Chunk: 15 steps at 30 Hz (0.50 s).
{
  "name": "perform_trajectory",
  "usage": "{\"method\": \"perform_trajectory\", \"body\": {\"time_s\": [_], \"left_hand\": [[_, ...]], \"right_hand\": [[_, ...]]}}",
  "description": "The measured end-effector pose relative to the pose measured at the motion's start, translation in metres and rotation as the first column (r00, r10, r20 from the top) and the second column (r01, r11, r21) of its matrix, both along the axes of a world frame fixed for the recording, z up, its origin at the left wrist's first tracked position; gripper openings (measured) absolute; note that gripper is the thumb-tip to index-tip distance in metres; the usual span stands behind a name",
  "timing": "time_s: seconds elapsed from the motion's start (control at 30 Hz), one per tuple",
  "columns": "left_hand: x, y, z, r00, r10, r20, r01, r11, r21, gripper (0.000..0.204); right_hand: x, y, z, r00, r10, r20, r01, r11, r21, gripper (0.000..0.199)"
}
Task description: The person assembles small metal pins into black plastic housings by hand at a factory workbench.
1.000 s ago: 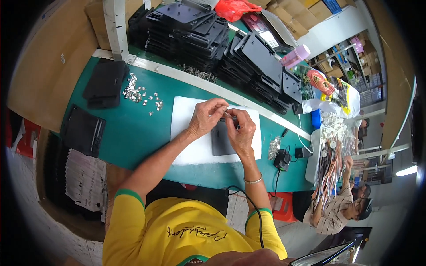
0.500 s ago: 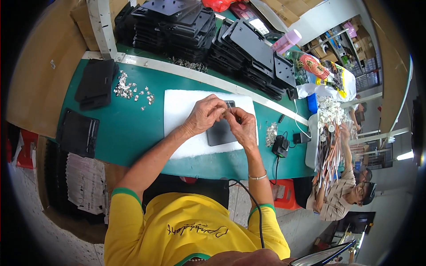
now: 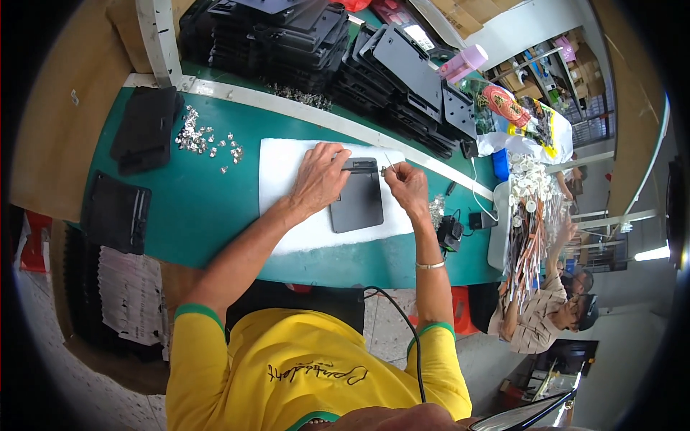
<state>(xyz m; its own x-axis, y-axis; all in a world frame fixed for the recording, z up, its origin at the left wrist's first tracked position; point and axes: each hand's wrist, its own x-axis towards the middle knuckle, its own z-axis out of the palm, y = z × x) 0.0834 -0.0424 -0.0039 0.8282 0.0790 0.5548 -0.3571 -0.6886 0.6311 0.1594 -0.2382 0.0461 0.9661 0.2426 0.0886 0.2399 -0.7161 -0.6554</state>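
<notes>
A flat black plastic panel (image 3: pixel 358 205) with a slotted strip along its far end lies on a white foam sheet (image 3: pixel 287 233). My left hand (image 3: pixel 320 179) rests at the panel's far left edge, fingers loosely extended and bent over its corner. Just off the far right corner, my right hand (image 3: pixel 408 188) is closed in a pinch. A thin, light, pin-like piece (image 3: pixel 389 161) sticks up from its fingertips. Beside them is a tiny dark metal part, too small to make out.
Small metal parts (image 3: pixel 190 136) lie scattered on the green table (image 3: pixel 208 208), near black panels (image 3: pixel 144 129). Stacked black panels (image 3: pixel 406 68) stand beyond a white rail (image 3: pixel 287 111). A black adapter (image 3: pixel 451 231) and a tray of strips (image 3: pixel 501 237) are rightward; a co-worker (image 3: pixel 535 316) sits there.
My hands were together over the panel's far end and have parted. The left moved slightly left onto the panel's edge; the right moved right with the pin-like piece. The view shifted slightly.
</notes>
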Motion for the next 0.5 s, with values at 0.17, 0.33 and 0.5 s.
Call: {"method": "perform_trajectory", "body": {"time_s": [0.17,0.33,0.5], "left_hand": [[0.001,0.001,-0.004,0.999,-0.014,-0.036,0.014,1.000,0.001,0.034],[0.001,0.000,-0.004,0.999,-0.011,-0.044,0.009,0.999,-0.039,0.032],[0.002,0.001,-0.005,0.999,-0.007,-0.031,0.007,1.000,-0.024,0.031]], "right_hand": [[0.015,0.006,0.000,0.992,0.100,0.074,-0.083,0.975,-0.208,0.018],[0.024,0.007,-0.001,0.990,0.124,0.071,-0.096,0.946,-0.310,0.020],[0.026,0.013,0.003,0.991,0.125,0.043,-0.098,0.912,-0.398,0.021]]}}
